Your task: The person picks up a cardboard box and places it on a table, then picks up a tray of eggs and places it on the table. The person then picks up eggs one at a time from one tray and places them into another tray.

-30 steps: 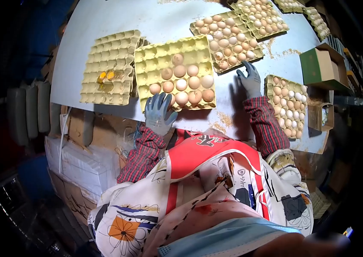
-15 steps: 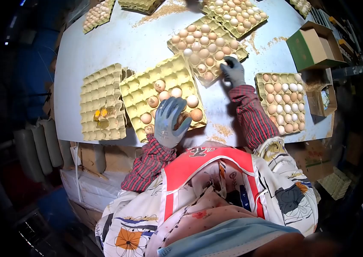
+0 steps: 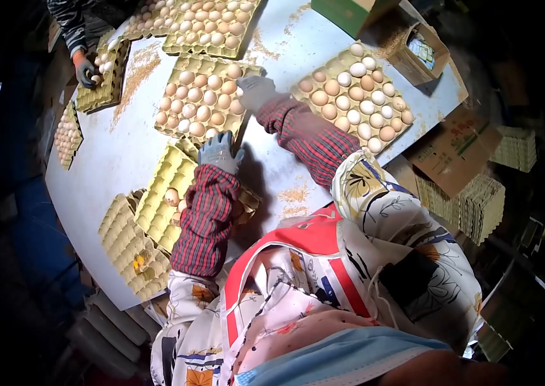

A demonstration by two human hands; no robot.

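My left hand (image 3: 221, 153), in a grey-blue glove, reaches the near edge of a well-filled egg tray (image 3: 168, 77). Its fingers are stretched out and its thumb stands apart. My right hand (image 3: 256, 93), gloved and slightly blurred, is closed at the right edge of that same tray, with its fingertips partly hidden. Brown and pale eggs (image 3: 203, 113) fill most of the tray's cups. Below it lies a yellow tray (image 3: 156, 196) with few eggs, partly covered by my left sleeve.
A stained tray (image 3: 118, 225) with broken yolk (image 3: 139, 262) lies at the left. Another full egg tray (image 3: 324, 67) is at the right, near an open carton (image 3: 436, 64). Across the table a co-worker's gloved hand (image 3: 84, 71) touches eggs. Stacked trays (image 3: 481, 209) stand beyond the right edge.
The view has turned to the right. My left hand has moved from the sparse tray to the fuller tray's near edge. My right hand has shifted along that tray's right side.
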